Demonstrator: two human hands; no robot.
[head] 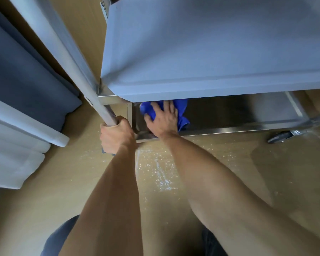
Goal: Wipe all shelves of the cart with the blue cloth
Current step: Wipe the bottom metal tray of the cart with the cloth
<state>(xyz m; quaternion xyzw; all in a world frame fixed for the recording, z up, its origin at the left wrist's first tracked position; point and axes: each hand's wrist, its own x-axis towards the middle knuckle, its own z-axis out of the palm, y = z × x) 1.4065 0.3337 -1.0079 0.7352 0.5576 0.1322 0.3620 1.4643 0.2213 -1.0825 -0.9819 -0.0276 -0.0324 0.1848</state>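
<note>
Under the right hand (pixel 163 121) lies the blue cloth (pixel 182 115).

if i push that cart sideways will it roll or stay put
Likely rolls: a caster wheel shows under the cart, on smooth floor. The left hand gripping its post probably steadies it while the right hand presses the cloth.

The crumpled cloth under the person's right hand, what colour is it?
Bright blue cloth, seen in the head view.

I read the light as soft and even; glare speckles the floor (pixel 155 169) just below my right hand (pixel 163 121); the shelf (pixel 229 115) beyond it sits in shadow; wide-angle bending warps the edges; fingers slightly blurred.
</note>
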